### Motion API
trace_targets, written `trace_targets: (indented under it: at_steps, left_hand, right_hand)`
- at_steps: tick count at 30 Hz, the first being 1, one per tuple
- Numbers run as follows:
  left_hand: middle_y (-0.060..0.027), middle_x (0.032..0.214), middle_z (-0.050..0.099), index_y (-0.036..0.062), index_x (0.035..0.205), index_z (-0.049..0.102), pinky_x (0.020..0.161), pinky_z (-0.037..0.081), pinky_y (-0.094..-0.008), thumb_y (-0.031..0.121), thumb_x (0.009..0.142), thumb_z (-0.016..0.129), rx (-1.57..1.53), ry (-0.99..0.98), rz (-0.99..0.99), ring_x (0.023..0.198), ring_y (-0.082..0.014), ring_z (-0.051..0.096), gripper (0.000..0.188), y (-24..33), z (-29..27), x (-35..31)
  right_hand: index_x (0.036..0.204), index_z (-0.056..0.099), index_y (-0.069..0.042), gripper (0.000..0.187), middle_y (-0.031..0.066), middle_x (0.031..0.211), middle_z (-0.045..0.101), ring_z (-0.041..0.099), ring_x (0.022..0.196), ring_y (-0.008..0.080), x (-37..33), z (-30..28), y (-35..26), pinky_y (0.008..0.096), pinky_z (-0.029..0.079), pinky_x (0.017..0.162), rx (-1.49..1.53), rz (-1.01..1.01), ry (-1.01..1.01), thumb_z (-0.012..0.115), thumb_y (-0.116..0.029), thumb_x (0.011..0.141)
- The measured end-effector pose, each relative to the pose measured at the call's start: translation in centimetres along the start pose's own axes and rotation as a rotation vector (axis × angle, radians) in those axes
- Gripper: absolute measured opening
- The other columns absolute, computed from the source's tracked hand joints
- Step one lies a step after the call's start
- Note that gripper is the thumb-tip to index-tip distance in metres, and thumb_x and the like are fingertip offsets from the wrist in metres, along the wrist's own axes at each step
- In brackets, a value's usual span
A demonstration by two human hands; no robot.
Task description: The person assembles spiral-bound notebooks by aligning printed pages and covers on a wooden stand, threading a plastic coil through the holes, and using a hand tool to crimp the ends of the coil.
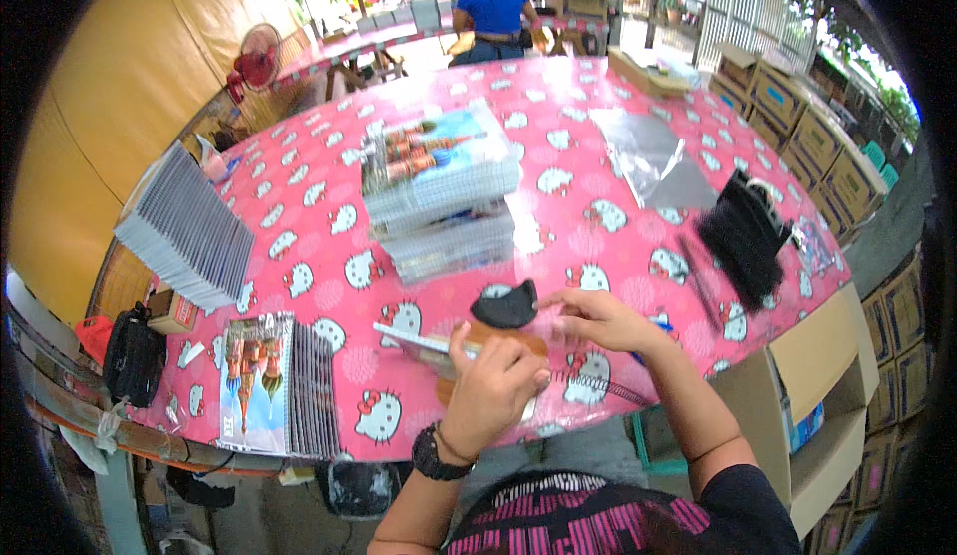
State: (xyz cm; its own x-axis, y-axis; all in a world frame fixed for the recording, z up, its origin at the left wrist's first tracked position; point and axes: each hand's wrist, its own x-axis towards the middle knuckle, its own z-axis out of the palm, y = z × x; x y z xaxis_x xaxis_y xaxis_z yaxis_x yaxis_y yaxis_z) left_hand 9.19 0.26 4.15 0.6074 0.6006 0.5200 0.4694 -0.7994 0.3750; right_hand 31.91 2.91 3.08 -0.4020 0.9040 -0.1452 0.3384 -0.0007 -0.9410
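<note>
My left hand, wearing a black watch, is closed on a thin notebook at the near middle of the table. Beneath it, part of a brown wooden board shows. My right hand is open, its index finger reaching left to the edge of a dark, half-round piece; I cannot tell what that piece is or whether the finger touches it. A black spiral coil lies below my right hand. Something blue shows beside the right wrist, mostly hidden.
Notebook stacks stand at the near left, far left and centre of the pink table. Clear plastic sheets and a pile of black coils lie right. An open carton adjoins the right edge. A person is beyond.
</note>
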Motion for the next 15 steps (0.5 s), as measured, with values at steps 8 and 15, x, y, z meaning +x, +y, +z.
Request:
trace_targets:
  at_steps: [8,15]
  left_hand:
    - [0.0009,0.095,0.057,0.0149,0.094,0.062,0.099,0.018,-0.0531,0.027,0.080,0.064,0.004,0.012,-0.028,0.095,-0.0165,0.054,0.018,-0.4,0.9,-0.1]
    - [0.0025,0.094,0.058,0.0159,0.092,0.063,0.099,0.017,-0.0536,0.027,0.079,0.065,-0.033,0.036,-0.022,0.097,-0.0177,0.054,0.017,-0.6,1.0,-0.3]
  right_hand:
    - [0.112,0.049,-0.008,0.047,0.0162,0.094,0.055,0.058,0.089,0.0333,9.4,2.9,7.7,0.0397,0.048,0.076,-0.538,-0.200,0.498,0.069,-0.005,0.070]
    - [0.102,0.059,-0.009,0.031,0.0173,0.112,0.052,0.055,0.097,0.0367,6.9,0.6,7.4,0.0434,0.046,0.082,-0.683,-0.080,0.472,0.064,-0.014,0.072]
